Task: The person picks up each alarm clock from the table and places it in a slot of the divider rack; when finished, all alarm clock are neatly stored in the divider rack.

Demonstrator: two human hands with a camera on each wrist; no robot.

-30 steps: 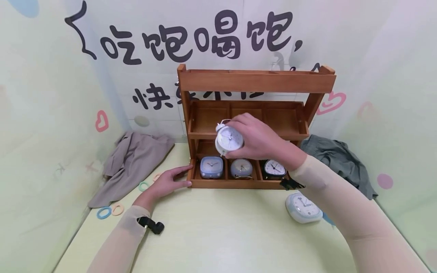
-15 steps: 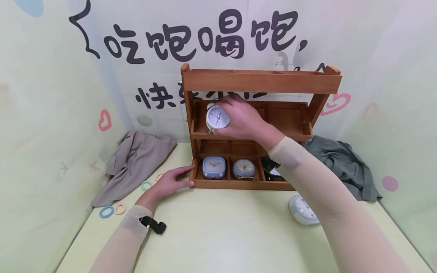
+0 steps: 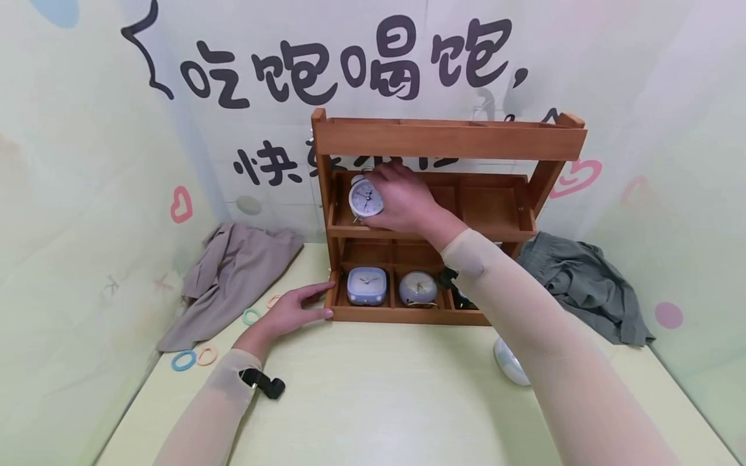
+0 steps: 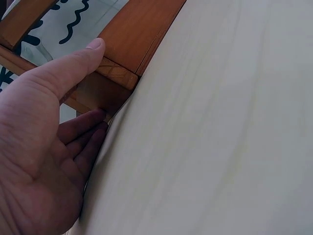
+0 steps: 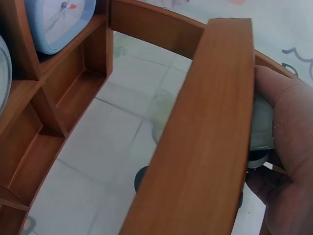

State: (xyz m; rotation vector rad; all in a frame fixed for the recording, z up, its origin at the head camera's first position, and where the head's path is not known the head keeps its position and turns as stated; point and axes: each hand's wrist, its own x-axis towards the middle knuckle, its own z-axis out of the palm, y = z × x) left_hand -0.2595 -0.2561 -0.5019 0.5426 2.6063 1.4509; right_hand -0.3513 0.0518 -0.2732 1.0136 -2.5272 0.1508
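The right hand (image 3: 403, 199) is gripping a white clock (image 3: 365, 197) at the middle tray (image 3: 495, 235); the left hand (image 3: 288, 314), straight-fingered, is touching a bottom tray (image 3: 396, 316) holding clocks (image 3: 366, 286).

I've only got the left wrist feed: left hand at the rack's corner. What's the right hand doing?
Observer: The right hand holds a white alarm clock at the left end of the middle tier of the wooden rack.
Operator: Bottom tier?
Observer: A blue square clock stands in the left compartment of the bottom tier, a round clock in the next.
Operator: Right of the rack?
Observer: A crumpled dark grey cloth on the table.
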